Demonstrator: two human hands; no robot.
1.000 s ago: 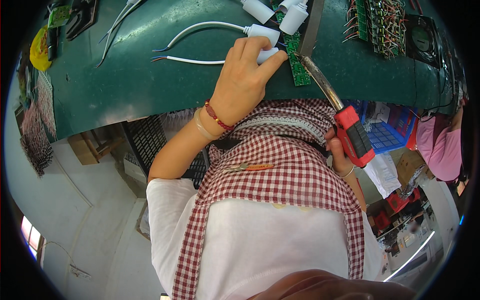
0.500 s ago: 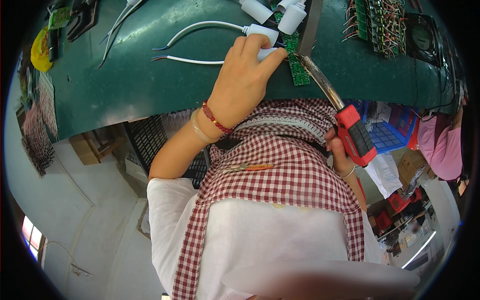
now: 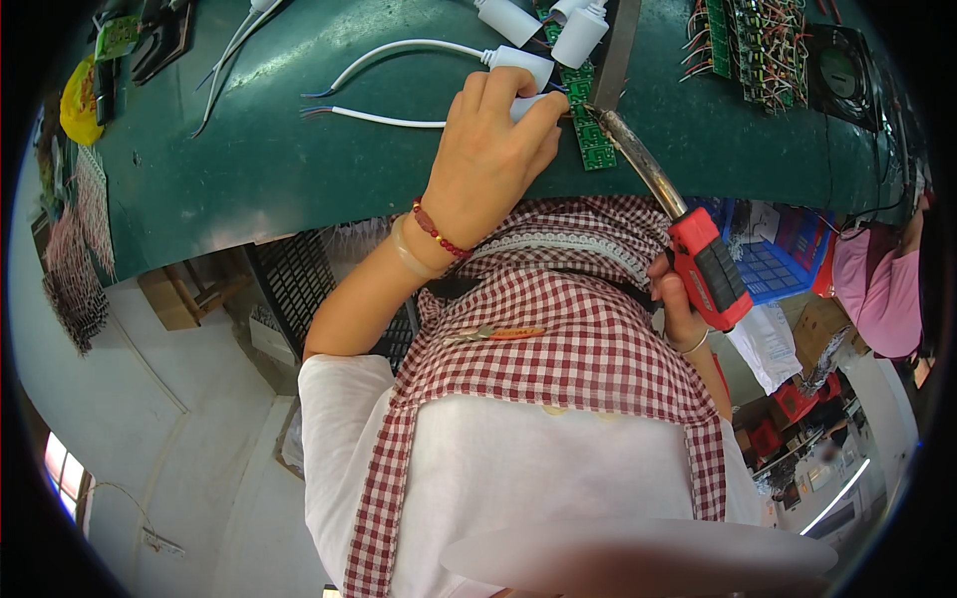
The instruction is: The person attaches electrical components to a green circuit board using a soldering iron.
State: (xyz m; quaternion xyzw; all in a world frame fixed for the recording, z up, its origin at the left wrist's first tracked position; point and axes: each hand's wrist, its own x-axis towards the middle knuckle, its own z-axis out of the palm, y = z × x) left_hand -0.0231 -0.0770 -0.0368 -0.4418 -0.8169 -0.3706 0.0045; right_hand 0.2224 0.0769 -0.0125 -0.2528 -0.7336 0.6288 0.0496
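Curled left hand [image 3: 493, 145] is pinching white cap [image 3: 526, 106]; right hand [image 3: 679, 311] is gripping soldering iron [image 3: 695, 235] by circuit board [image 3: 590, 132], tabletop's [image 3: 249, 179] near edge.

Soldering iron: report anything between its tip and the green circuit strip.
Nothing visible: the soldering iron, in the right hand, has its tip right at the green circuit strip. The left hand holds a white cylinder on the other side.

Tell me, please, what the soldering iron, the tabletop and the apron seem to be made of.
Soldering iron: shaft apparently metal, shiny with brownish stains; handle probably moulded plastic, red with black panels. Tabletop: smooth green sheet, perhaps rubber or vinyl, since light glares softly off it. Apron: matt woven cloth, possibly cotton, judging by its soft folds and checks.
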